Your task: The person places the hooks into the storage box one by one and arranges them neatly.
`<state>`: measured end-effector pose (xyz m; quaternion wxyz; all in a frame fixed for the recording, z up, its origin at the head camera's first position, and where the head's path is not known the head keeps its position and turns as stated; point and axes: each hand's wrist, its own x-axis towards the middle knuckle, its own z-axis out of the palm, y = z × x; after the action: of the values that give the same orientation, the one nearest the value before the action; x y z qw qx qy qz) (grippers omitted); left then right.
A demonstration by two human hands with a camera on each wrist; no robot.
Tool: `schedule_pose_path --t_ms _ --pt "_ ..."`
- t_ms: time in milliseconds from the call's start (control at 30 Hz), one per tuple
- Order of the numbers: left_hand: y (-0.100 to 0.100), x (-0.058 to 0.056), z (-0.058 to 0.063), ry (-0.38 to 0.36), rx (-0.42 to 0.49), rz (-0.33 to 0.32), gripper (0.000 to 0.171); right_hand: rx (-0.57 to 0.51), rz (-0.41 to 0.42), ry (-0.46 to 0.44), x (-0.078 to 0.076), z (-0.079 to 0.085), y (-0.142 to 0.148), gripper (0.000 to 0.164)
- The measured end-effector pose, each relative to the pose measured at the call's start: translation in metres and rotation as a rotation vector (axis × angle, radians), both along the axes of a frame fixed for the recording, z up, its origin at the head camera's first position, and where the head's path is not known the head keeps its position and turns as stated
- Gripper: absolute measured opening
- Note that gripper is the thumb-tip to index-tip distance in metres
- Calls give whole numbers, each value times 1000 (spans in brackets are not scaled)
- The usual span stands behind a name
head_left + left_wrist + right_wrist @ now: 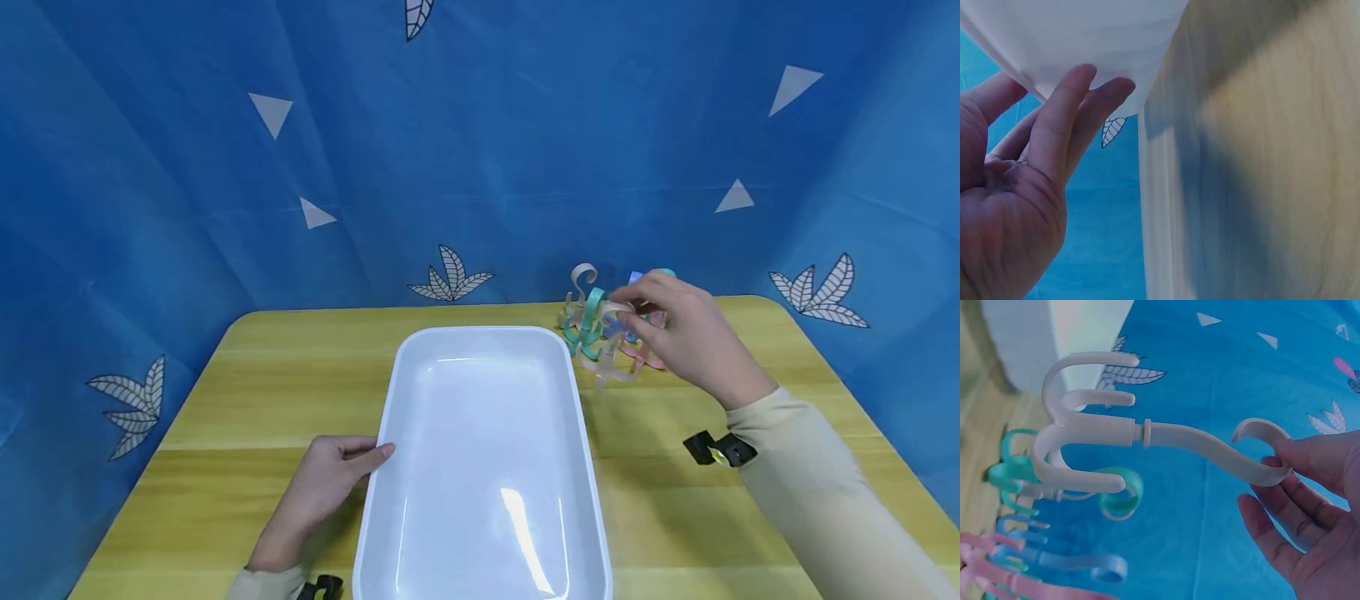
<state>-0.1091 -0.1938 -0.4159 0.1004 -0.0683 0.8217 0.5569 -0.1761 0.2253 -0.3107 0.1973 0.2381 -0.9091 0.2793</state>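
Right hand (pixel 682 335) pinches the curled top of a white multi-prong hook (pixel 1107 430) between thumb and fingers; prongs point downward in the head view, beside the far right corner of the white tray (pixel 480 417). Left hand (pixel 322 483) grips the tray's left rim, thumb over the edge, fingers against the outer underside. Beyond and around the held hook, a cluster stands on the wooden table (pixel 277 375): a second pale hook (pixel 581 302), a green hook (pixel 591 312), a blue hook (pixel 1063 561) and a pink hook (pixel 1029 588). Exact count uncertain, since the right hand covers part of the group. Progress, as judged: early stage. Done: one hook taken up, and the tray steadied by the left hand. Not done: no hook lies in the tray; the held one is not yet released, and the remaining hooks are unhandled, close together to the tray's right.
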Motion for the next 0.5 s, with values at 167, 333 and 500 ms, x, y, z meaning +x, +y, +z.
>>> schedule_pose_path --t_ms 167,333,500 --pt "-3 0 6 -26 11 28 42 -7 48 41 -8 12 -13 20" --pt "0 0 6 -25 -3 33 38 3 125 78 -12 20 -24 23" --pt "3 -1 5 -26 -2 36 36 -3 192 51 -18 22 -36 25"
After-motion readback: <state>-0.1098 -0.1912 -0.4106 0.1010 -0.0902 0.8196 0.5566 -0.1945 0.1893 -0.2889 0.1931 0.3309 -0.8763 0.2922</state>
